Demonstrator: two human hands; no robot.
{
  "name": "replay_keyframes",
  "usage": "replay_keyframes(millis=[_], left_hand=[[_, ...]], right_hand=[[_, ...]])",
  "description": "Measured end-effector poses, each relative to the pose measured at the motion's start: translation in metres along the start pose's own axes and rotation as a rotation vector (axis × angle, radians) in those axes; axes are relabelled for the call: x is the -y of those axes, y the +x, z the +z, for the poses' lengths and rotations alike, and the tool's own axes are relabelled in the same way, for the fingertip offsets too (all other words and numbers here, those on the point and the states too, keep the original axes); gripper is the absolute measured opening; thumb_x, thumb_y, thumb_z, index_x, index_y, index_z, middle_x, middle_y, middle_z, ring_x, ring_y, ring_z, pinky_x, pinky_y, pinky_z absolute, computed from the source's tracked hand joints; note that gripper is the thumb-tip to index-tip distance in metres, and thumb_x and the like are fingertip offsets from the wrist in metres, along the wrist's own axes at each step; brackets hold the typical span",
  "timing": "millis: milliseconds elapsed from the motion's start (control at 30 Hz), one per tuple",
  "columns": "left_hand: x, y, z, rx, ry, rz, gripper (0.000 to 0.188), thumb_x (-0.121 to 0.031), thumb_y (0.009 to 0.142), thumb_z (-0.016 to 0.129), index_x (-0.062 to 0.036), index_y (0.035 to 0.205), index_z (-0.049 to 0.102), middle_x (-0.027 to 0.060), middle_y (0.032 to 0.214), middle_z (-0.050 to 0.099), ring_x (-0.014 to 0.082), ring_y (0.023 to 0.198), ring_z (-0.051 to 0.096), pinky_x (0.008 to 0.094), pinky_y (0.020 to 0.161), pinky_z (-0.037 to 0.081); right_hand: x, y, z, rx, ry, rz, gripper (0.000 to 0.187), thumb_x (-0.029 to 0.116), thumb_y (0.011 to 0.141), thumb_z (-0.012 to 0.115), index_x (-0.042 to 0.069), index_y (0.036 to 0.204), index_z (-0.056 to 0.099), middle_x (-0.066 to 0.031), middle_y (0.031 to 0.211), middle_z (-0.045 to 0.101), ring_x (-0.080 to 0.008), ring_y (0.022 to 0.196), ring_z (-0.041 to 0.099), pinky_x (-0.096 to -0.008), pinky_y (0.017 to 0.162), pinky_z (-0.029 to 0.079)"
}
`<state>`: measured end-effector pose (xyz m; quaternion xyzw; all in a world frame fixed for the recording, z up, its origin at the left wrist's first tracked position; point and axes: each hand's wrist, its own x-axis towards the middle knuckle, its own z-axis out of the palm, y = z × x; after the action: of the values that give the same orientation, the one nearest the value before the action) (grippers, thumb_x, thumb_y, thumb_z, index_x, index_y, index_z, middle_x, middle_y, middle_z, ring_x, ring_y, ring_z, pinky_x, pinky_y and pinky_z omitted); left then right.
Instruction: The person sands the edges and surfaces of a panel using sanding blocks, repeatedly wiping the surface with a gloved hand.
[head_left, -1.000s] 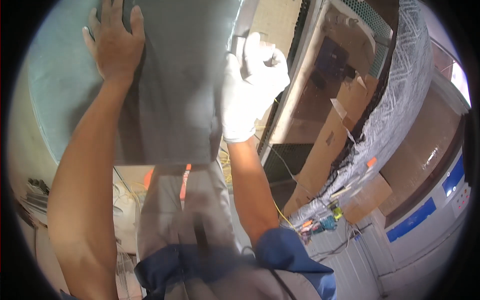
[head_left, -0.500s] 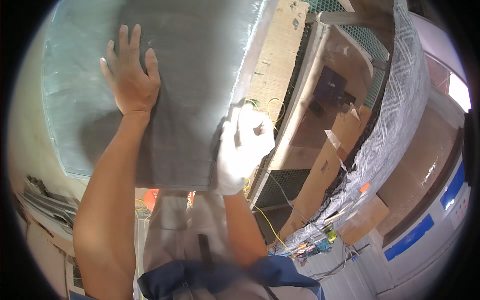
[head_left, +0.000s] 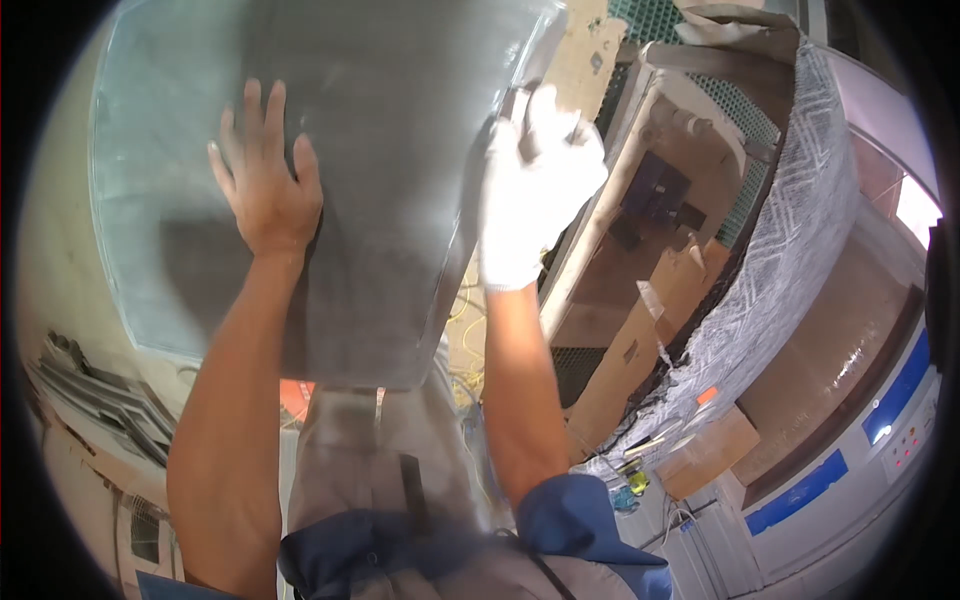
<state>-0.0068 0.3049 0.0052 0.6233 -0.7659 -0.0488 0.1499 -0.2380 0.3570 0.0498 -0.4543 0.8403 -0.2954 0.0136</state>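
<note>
A large grey rectangular panel (head_left: 370, 230) with a shiny edge strip is spread out in front of me. My left hand (head_left: 275, 200) is bare and lies flat on it, fingers spread, holding nothing. At the panel's right edge is my right hand (head_left: 535, 190), in a white glove. Its fingers look curled around something small at the edge. Bright glare on the glove hides what that is.
Right of the panel are a strip of worn board (head_left: 585, 60) and a frame with green mesh (head_left: 735, 110). Farther right runs a long grey patterned fabric roll (head_left: 770, 240). Grey strips (head_left: 95, 390) lie stacked at lower left. Yellow cord (head_left: 465, 330) hangs by the panel.
My right hand has moved away from me along the panel's right edge, the forearm reaching farther out. My left hand still lies flat on the panel; the view has shifted slightly.
</note>
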Motion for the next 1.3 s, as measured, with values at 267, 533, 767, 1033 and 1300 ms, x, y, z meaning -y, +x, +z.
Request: replay_keyframes(millis=[267,533,767,1033,1300], left_hand=[[-0.010,0.004,-0.004,0.067,-0.007,-0.010,0.062,-0.022,0.104,0.052,-0.0174,0.164,0.042,0.0065,0.174,0.035,0.0439,0.156,0.032,0.0589,0.129,0.015],[-0.004,0.001,0.000,0.102,0.036,-0.015,0.064,-0.025,0.103,0.050,-0.0157,0.165,0.040,0.0103,0.173,0.035,0.0456,0.155,0.033,0.0591,0.129,0.017],[0.001,-0.007,-0.008,0.114,0.084,-0.019,0.064,-0.028,0.103,0.048,-0.0145,0.165,0.039,0.0117,0.173,0.036,0.0454,0.155,0.033,0.0600,0.128,0.017],[-0.001,-0.006,-0.014,0.144,0.078,-0.035,0.065,-0.026,0.102,0.050,-0.0141,0.165,0.040,0.0128,0.172,0.036,0.0452,0.155,0.032,0.0604,0.129,0.017],[0.001,-0.007,-0.009,0.149,0.089,-0.014,0.065,-0.027,0.100,0.052,-0.0114,0.163,0.041,0.0159,0.171,0.038,0.0481,0.154,0.033,0.0621,0.128,0.018]], right_hand=[[-0.010,0.047,0.004,0.131,-0.104,-0.004,0.046,0.016,0.082,0.081,0.006,0.126,0.072,-0.0171,0.103,0.061,-0.0326,0.097,0.056,-0.0468,0.089,0.046],[-0.017,0.055,0.010,-0.054,-0.218,-0.219,0.036,0.020,0.084,0.078,0.012,0.119,0.078,-0.0136,0.084,0.061,-0.0299,0.078,0.057,-0.0435,0.074,0.046],[-0.017,0.068,0.005,0.093,0.082,-0.155,0.033,0.010,0.079,0.080,0.004,0.111,0.076,-0.0113,0.074,0.057,-0.0248,0.063,0.056,-0.0407,0.059,0.045],[-0.020,0.089,0.002,0.191,0.193,-0.193,0.037,0.007,0.079,0.080,0.006,0.115,0.078,-0.0105,0.079,0.060,-0.0249,0.064,0.059,-0.0372,0.067,0.052],[-0.056,0.109,-0.002,0.324,0.333,-0.362,0.037,0.006,0.080,0.082,0.008,0.117,0.078,-0.0096,0.084,0.062,-0.0238,0.068,0.060,-0.0373,0.061,0.048]])
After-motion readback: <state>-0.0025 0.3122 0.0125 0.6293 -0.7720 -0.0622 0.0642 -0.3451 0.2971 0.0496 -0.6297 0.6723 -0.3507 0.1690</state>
